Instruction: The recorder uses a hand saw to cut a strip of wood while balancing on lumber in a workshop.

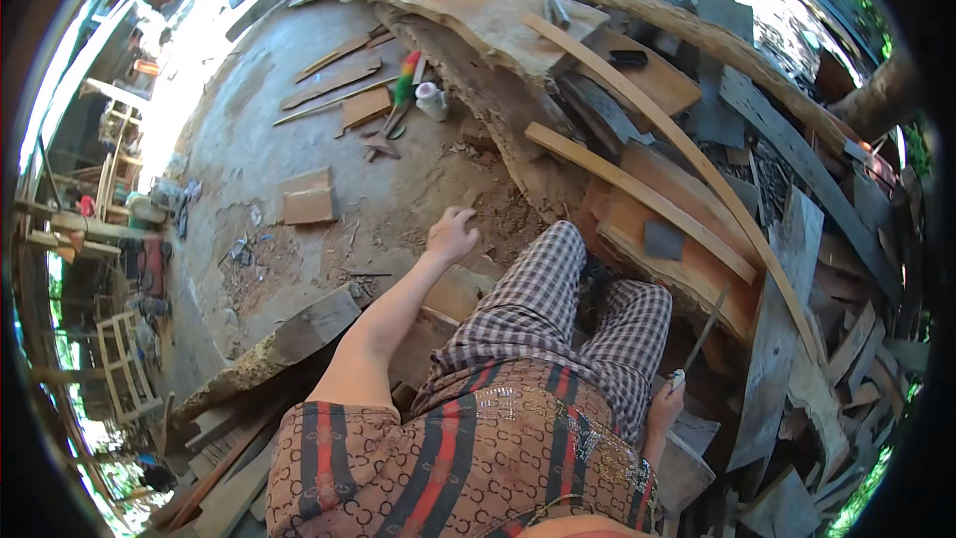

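Observation:
My left hand (453,236) reaches out over the dusty floor, with its fingers loosely bent and apart and nothing visible in them. Down by my right thigh, my right hand (665,408) is closed around the handle end of a long, thin, dark metal tool like a file (708,327). The tool slants up and away, its tip near a thick wooden slab (717,301). A dark square piece (664,239) lies on that slab, as does a straight wooden strip (637,197). Forward and left of my left hand rests a flat tan block (309,196).
Farther off stand a white container (431,102) and a red, yellow and green handled thing (404,80), beside thin wood strips (334,82). A long curved strip (662,120) arches across the right side. Heaped boards (782,309) crowd the right; a rough plank (284,339) lies left.

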Tool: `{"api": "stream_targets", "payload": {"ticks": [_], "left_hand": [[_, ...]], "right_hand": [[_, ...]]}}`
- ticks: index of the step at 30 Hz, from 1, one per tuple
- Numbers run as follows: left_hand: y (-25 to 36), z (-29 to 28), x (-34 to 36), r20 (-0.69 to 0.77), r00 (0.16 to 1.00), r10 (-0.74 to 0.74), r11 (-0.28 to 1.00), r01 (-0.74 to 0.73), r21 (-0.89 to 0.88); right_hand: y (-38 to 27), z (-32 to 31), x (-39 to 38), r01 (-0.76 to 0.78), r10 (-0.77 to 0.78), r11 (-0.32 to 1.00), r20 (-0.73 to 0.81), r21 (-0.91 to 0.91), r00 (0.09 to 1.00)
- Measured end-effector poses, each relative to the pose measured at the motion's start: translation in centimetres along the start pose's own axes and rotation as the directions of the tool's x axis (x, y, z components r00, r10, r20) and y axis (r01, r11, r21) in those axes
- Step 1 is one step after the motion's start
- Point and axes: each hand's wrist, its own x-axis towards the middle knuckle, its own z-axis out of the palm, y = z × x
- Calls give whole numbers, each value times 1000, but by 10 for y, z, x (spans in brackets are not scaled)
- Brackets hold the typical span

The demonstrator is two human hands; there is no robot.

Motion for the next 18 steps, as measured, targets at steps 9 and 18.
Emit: {"api": "stream_targets", "payload": {"ticks": [9,18], "left_hand": [[-127,14,-95,143,928,-344,939,335,80],[-113,30,-63,187,958,-215,976,218,7]], "right_hand": [[-25,-17,8,48,-49,999,-63,-18,997],[-20,-21,-4,11,-7,998,-69,64,998]]}}
